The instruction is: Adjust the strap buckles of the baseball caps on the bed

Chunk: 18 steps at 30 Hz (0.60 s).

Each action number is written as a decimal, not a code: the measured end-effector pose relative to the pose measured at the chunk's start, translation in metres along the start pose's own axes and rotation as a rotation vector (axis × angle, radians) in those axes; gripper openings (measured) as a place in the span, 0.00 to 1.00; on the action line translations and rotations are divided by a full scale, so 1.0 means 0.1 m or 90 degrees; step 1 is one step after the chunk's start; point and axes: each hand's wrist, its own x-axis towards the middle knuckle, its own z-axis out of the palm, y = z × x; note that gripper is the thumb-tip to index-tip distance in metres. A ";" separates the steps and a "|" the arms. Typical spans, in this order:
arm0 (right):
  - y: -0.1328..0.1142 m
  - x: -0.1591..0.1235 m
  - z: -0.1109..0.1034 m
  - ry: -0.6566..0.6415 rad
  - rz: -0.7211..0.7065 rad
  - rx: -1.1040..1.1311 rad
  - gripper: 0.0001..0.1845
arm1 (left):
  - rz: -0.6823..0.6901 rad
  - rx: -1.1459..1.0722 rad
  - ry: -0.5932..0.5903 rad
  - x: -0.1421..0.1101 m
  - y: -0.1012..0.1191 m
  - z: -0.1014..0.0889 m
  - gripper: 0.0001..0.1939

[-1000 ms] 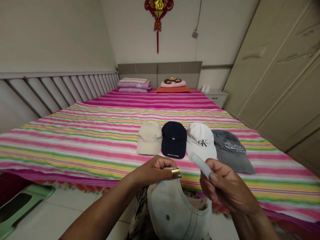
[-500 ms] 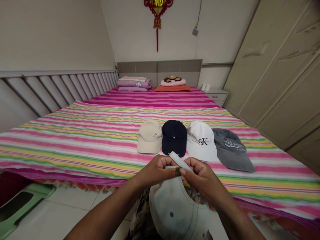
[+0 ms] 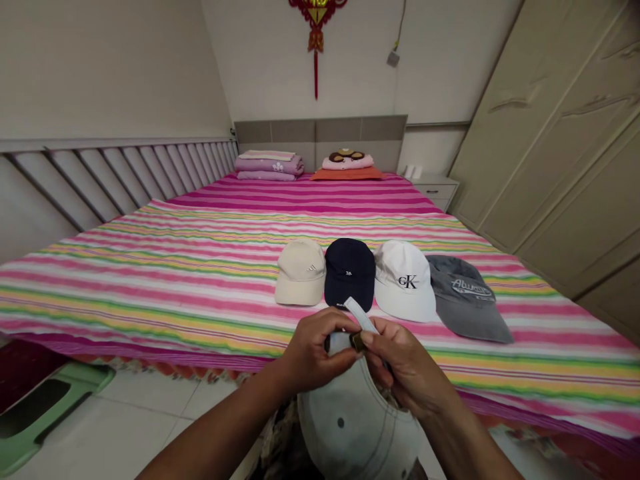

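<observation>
A pale grey-green baseball cap (image 3: 350, 413) hangs below my hands, its back opening facing up. My left hand (image 3: 320, 350) pinches the cap's edge beside a brass-coloured buckle (image 3: 357, 342). In my right hand (image 3: 405, 360) is the light strap (image 3: 361, 315), its free end pointing up and left past the fingers. Both hands meet at the buckle; whether the strap passes through it is hidden. Beyond them a beige cap (image 3: 300, 273), a navy cap (image 3: 349, 270), a white cap (image 3: 404, 280) and a grey cap (image 3: 467, 300) lie side by side on the bed.
The bed (image 3: 150, 287) has a striped cover. Folded purple bedding (image 3: 270, 165) and a pink and orange stack (image 3: 347, 170) sit by the headboard (image 3: 280, 133). A green stool (image 3: 55, 413) stands at lower left, a nightstand (image 3: 437, 190) beyond the bed, a wardrobe (image 3: 560, 147) at right.
My right hand has moved left with the strap until it met my left hand at the buckle. The left fingers have shifted their grip. The caps on the bed stay put.
</observation>
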 end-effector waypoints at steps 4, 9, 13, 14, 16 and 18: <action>0.02 0.00 0.02 0.008 -0.010 -0.007 0.15 | 0.013 0.028 -0.035 0.02 0.01 -0.06 0.08; 0.02 0.01 0.04 0.018 -0.007 0.025 0.15 | 0.020 0.027 -0.061 0.00 0.00 -0.10 0.14; 0.02 0.02 0.06 0.033 0.001 0.038 0.16 | -0.035 -0.020 -0.030 -0.02 0.00 -0.08 0.13; 0.03 0.02 0.06 0.034 0.000 0.038 0.16 | -0.059 -0.045 -0.012 -0.02 0.00 -0.08 0.12; 0.03 0.02 0.07 0.040 -0.006 0.039 0.16 | -0.124 -0.134 0.026 -0.03 -0.01 -0.06 0.11; 0.02 0.01 0.07 0.050 -0.019 0.044 0.16 | -0.230 -0.301 0.049 -0.03 -0.01 -0.04 0.11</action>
